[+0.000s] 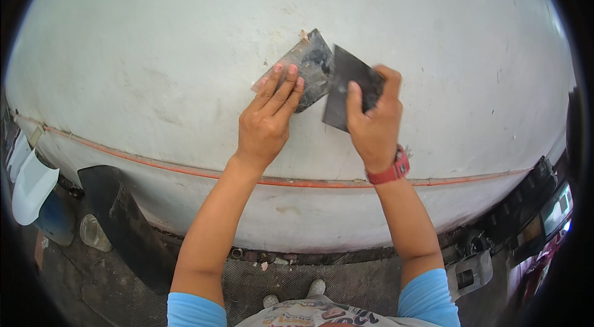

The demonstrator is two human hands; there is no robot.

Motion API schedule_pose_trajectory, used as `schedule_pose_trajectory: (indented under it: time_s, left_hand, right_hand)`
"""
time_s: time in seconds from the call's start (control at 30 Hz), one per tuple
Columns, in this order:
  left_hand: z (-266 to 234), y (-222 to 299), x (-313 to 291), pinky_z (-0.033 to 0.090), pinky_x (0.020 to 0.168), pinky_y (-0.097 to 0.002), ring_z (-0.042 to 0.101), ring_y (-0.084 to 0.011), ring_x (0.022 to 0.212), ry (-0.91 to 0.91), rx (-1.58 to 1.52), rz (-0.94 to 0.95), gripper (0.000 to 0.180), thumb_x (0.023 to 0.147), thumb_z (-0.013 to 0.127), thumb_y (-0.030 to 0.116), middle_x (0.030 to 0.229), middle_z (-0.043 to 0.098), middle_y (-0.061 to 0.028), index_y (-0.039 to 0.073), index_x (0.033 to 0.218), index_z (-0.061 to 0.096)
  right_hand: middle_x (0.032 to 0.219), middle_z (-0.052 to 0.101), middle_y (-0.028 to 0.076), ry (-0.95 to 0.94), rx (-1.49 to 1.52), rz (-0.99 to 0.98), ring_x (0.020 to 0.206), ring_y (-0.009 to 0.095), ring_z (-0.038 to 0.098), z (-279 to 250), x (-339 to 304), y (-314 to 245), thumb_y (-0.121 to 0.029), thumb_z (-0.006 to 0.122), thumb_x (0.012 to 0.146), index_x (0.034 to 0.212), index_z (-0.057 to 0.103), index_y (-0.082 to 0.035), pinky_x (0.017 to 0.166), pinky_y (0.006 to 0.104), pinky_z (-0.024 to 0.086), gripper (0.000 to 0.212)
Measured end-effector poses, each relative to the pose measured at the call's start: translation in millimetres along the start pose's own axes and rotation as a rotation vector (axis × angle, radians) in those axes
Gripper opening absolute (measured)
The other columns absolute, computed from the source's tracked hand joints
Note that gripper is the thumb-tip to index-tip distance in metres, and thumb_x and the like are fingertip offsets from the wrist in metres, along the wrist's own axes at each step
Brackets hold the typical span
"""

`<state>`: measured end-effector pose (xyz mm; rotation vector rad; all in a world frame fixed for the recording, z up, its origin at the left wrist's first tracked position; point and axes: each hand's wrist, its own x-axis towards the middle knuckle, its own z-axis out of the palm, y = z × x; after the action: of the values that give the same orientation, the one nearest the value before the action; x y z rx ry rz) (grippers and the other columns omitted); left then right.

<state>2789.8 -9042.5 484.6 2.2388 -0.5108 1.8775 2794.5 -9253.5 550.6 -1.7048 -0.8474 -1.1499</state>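
My left hand (267, 113) grips a flat rectangular plate (317, 70), grey and blotched with dark and pale smears. Its fingers lie straight across the plate's face; the thumb is out of sight. A small pale lump (304, 35) sits at the plate's upper edge. In my right hand (377, 116) is a thin, flat black sheet (346, 89), pinched with the thumb on the near face and the fingers curled round the far edge. The sheet's left edge comes close to the plate's right corner. Both are in front of a pale, scuffed wall (185, 36).
A thin orange-red strip (297, 182) runs along the lower wall. At left stand a curved black panel (124, 222), a white panel piece (32, 188) and a clear tub (94, 233). Dark and grey parts (473, 274) lie at right. Small debris lines the wall's foot.
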Motion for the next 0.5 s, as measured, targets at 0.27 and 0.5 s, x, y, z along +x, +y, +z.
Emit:
schedule_pose_trajectory:
  time_s: [0.27,0.5]
  left_hand:
    - [1.6,3.1,-1.7,0.055,0.123,-0.0469,0.054,-0.029,0.158,-0.021,0.011,-0.003,0.048,0.103,0.066,-0.004,0.164,0.065,-0.0055,0.011,0.147,0.075]
    - [1.2,5.2,-0.1,0.054,0.124,-0.048,0.054,-0.0322,0.158,-0.01,-0.038,-0.025,0.046,0.103,0.069,0.0,0.165,0.064,-0.0073,0.008,0.148,0.074]
  right_hand:
    - [0.081,0.071,0.025,0.032,0.024,0.001,0.073,0.044,0.077,-0.9,-2.3,1.7,-0.002,0.069,0.105,0.135,0.053,-0.004,0.061,0.0482,0.056,0.034]
    - [0.084,0.074,0.024,-0.048,-0.042,-0.049,0.073,0.048,0.075,-0.5,-0.6,2.6,-0.004,0.07,0.105,0.134,0.054,-0.005,0.062,0.0516,0.057,0.033]
